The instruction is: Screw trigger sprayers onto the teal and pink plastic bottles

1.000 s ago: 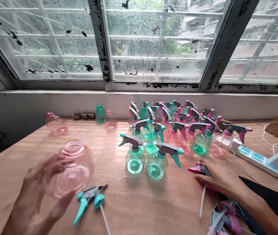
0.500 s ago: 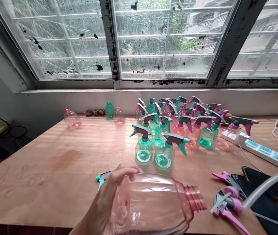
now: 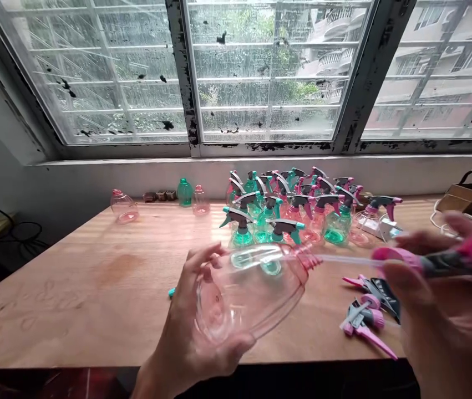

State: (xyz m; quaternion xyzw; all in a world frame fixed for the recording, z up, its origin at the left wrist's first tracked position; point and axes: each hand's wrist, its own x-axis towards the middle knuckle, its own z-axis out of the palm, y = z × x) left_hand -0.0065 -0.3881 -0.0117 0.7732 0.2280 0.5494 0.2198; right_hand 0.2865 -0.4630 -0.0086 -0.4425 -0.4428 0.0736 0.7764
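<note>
My left hand (image 3: pixel 202 316) is wrapped round the base end of a clear pink bottle (image 3: pixel 256 299), which lies on its side in the air with its threaded neck to the right. In my right hand (image 3: pixel 435 310), somewhat blurred, is a pink and black trigger sprayer head (image 3: pixel 439 260). Its thin clear tube (image 3: pixel 344 259) points left and passes through the bottle's neck. The sprayer's pink collar is still apart from the neck. Below the right hand's fingers, loose pink and grey sprayer heads (image 3: pixel 364 318) lie on the table.
Many assembled green and pink spray bottles (image 3: pixel 294 210) stand by the wall. Capless bottles, one green (image 3: pixel 184 192) and one pink (image 3: pixel 201 200), stand farther left near a tilted pink bottle (image 3: pixel 124 208). A cardboard box (image 3: pixel 460 197) is at the right. The wooden table's (image 3: pixel 73 305) front edge runs below my hands.
My right hand has come into view from the right with the sprayer head, its tube now inside the bottle's neck. The left hand has raised the bottle and tilted its neck upward.
</note>
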